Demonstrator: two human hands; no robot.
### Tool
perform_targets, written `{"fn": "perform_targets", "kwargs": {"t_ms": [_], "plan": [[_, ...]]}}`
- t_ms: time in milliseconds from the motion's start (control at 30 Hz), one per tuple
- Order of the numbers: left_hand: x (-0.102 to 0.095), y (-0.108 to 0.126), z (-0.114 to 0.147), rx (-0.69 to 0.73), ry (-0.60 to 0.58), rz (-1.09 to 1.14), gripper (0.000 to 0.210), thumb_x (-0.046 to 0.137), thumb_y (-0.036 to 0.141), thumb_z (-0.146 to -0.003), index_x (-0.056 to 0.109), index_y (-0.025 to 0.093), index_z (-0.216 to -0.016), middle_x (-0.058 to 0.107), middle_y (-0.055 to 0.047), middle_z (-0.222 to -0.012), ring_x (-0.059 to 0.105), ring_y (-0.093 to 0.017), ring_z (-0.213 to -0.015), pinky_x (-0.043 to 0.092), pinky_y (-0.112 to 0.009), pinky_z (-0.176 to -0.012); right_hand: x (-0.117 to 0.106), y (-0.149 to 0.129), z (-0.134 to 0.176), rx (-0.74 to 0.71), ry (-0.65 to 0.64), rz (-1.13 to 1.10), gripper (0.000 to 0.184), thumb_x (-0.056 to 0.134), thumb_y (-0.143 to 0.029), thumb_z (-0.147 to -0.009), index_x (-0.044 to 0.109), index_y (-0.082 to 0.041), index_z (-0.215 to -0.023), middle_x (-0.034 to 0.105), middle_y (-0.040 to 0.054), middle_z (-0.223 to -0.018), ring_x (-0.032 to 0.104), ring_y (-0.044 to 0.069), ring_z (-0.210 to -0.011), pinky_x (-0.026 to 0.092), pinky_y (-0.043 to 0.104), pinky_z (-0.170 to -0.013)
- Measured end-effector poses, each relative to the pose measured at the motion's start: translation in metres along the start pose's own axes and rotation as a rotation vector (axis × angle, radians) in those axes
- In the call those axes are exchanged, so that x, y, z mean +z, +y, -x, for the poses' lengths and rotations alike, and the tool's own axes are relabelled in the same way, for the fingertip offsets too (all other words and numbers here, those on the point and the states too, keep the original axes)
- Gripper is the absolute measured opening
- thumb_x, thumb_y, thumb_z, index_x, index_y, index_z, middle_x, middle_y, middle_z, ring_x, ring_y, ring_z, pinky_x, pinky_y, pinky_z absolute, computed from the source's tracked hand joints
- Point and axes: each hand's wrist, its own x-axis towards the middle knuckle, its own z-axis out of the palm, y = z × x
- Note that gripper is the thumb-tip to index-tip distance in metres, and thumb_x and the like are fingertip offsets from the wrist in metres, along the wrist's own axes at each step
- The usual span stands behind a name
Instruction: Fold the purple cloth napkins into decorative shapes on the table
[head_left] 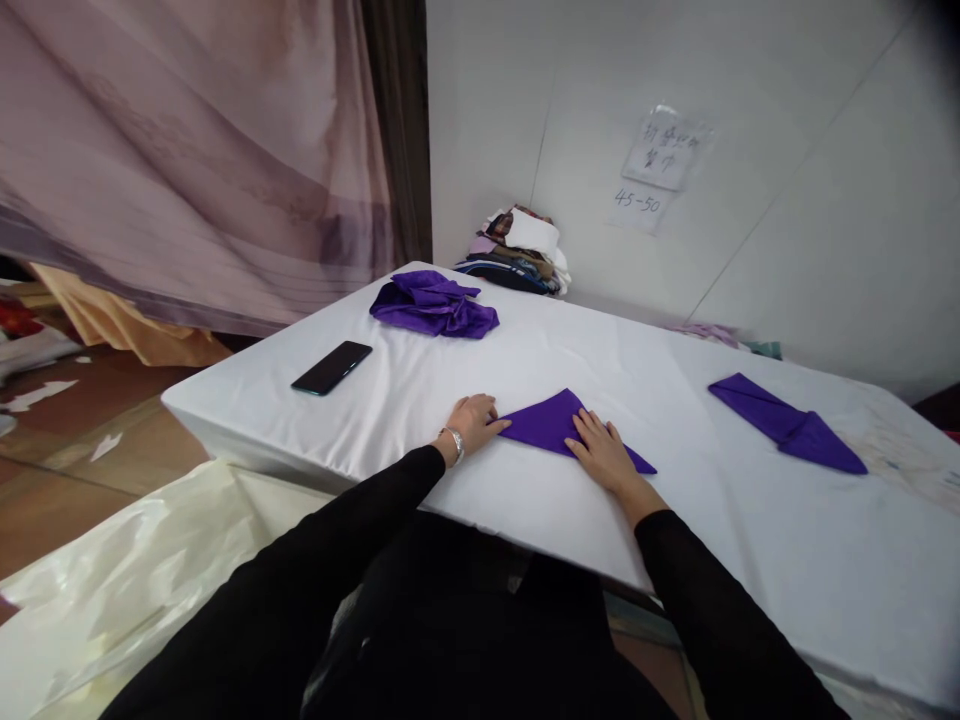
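Note:
A purple cloth napkin, folded into a flat triangle, lies near the front edge of the white-covered table. At its left corner is my left hand, thumb and fingers closed about the tip. My right hand rests flat on the right half of the triangle, fingers spread and pressing on the cloth. Further right lies another purple napkin, folded into a long, narrow shape with pointed ends. A crumpled heap of purple cloth sits toward the far left of the table.
A dark phone lies on the white tablecloth at the left. Behind the table's far edge is a stack of folded cloths. Handwritten signs hang on the wall, and pale plastic sheeting is at lower left.

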Motion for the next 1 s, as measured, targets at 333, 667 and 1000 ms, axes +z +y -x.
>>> {"fn": "perform_targets", "kwargs": {"t_ms": [333, 667, 1000], "plan": [[0.002, 0.035, -0.004, -0.138, -0.198, -0.037, 0.032, 0.048, 0.043, -0.083, 0.056, 0.022, -0.106, 0.066, -0.006, -0.100, 0.062, -0.022, -0.090, 0.047, -0.032, -0.075, -0.009, 0.012, -0.003, -0.111, -0.012, -0.002, 0.064, 0.024, -0.058, -0.090, 0.030, -0.021, -0.141, 0.024, 0.0061, -0.149, 0.014, 0.022, -0.138, 0.011, 0.047, -0.111], [-0.002, 0.049, 0.009, -0.240, -0.298, 0.223, 0.034, 0.059, 0.034, -0.075, 0.055, 0.022, -0.106, 0.069, -0.001, -0.083, 0.064, -0.019, -0.079, 0.047, -0.027, -0.064, -0.014, -0.010, 0.014, -0.260, 0.006, -0.048, 0.070, 0.036, -0.060, -0.086, 0.030, -0.018, -0.141, 0.027, 0.0099, -0.147, 0.018, 0.024, -0.137, 0.010, 0.047, -0.111], [0.003, 0.073, 0.043, -0.374, -0.387, 0.851, 0.045, 0.062, 0.021, -0.070, 0.048, 0.016, -0.112, 0.050, 0.009, -0.054, 0.047, -0.009, -0.043, 0.038, -0.022, -0.044, 0.016, -0.072, 0.045, -0.290, 0.182, -0.277, 0.056, 0.049, -0.021, -0.080, 0.040, -0.014, -0.135, 0.046, 0.0126, -0.135, 0.035, 0.026, -0.130, 0.022, 0.051, -0.108]]}}
